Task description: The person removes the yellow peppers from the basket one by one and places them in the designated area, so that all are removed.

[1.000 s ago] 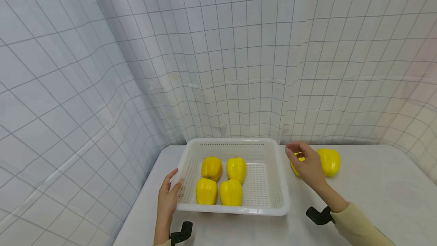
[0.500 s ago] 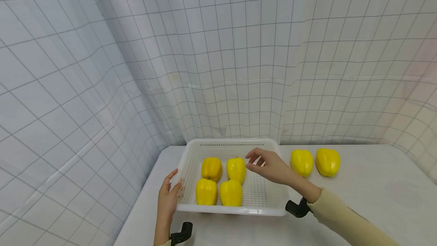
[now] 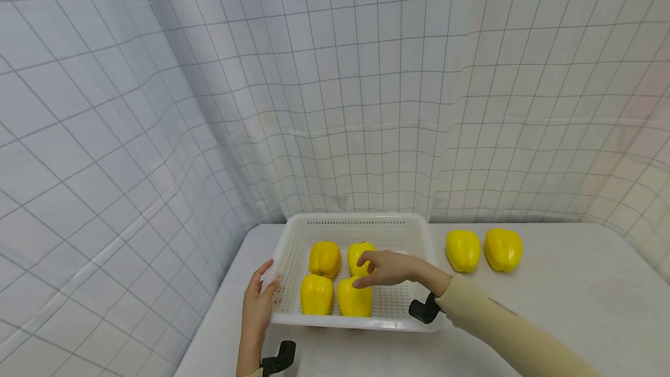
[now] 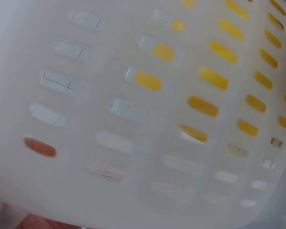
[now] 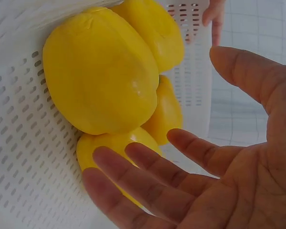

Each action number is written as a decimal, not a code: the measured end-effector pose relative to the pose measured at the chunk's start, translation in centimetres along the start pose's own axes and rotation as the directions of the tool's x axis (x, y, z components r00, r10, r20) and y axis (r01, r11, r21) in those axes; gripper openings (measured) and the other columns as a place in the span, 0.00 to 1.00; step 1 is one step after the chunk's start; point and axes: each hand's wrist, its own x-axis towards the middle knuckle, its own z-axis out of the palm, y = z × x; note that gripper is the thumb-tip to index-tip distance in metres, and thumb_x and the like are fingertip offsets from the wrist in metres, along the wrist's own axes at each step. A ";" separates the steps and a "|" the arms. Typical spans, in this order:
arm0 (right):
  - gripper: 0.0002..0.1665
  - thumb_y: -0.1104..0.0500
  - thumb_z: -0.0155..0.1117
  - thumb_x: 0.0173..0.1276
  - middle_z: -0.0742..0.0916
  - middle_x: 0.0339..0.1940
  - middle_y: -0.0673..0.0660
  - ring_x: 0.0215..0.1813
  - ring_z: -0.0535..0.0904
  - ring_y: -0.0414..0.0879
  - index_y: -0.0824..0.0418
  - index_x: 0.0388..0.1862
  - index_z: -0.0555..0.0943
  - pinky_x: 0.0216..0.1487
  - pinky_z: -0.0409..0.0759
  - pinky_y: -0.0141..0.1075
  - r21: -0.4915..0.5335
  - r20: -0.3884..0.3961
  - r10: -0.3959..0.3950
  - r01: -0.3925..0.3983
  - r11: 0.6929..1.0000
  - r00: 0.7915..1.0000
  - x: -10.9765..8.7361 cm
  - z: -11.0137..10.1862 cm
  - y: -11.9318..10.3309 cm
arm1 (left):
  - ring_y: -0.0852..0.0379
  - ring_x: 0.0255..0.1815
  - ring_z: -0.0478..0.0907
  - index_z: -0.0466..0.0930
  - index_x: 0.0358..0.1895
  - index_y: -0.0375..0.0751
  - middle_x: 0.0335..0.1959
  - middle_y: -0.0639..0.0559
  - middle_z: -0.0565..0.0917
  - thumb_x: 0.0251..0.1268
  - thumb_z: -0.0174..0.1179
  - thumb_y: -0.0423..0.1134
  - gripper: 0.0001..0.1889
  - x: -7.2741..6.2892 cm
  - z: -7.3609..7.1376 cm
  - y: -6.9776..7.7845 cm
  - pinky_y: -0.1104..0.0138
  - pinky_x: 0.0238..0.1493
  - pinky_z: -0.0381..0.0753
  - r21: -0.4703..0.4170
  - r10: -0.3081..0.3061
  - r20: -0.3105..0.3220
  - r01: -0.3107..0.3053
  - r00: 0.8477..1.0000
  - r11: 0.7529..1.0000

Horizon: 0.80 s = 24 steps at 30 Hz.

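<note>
A white perforated plastic basket (image 3: 398, 323) holds several yellow bell peppers, among them a front right one (image 3: 356, 300), a front left one (image 3: 316, 294) and a back left one (image 3: 324, 259). My left hand (image 3: 256, 301) holds the basket's left side at the rim. In the left wrist view, skin shows through a slot of the basket wall (image 4: 133, 152). Over the basket hovers my right hand (image 3: 387, 268), fingers spread and holding nothing. It partly hides the back right pepper (image 3: 360, 253). The right wrist view shows its fingers (image 5: 148, 186) apart from the nearest pepper (image 5: 100, 71).
Two more yellow bell peppers, a left one (image 3: 463, 251) and a right one (image 3: 503, 249), lie on the white table (image 3: 576, 307) right of the basket. White grid-patterned curtains (image 3: 335, 103) hang behind and at the sides.
My right hand has moved left, from beside the loose peppers to above those in the basket. My left hand, the basket and the peppers have stayed in place.
</note>
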 end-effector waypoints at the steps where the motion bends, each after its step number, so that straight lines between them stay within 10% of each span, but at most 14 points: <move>1: 0.33 0.43 0.67 0.60 0.82 0.46 0.56 0.42 0.78 0.48 0.60 0.58 0.73 0.40 0.78 0.43 -0.002 0.012 0.016 -0.016 1.000 1.000 0.2 0.2 0.0 | 0.33 0.71 0.47 0.65 0.69 0.46 0.71 0.38 0.59 0.68 0.51 0.33 0.25 0.0 0.0 0.0 0.39 0.62 0.53 0.000 0.000 0.000 0.000 1.000 1.000; 24: 0.38 0.42 0.69 0.58 0.79 0.47 0.54 0.36 0.80 0.52 0.60 0.62 0.71 0.33 0.81 0.46 -0.023 0.130 0.202 -0.201 0.979 0.971 2.6 1.6 -0.4 | 0.34 0.70 0.51 0.64 0.69 0.45 0.71 0.37 0.59 0.68 0.50 0.33 0.25 -0.1 -0.1 0.2 0.40 0.61 0.55 -0.003 0.008 0.003 -0.008 1.000 1.000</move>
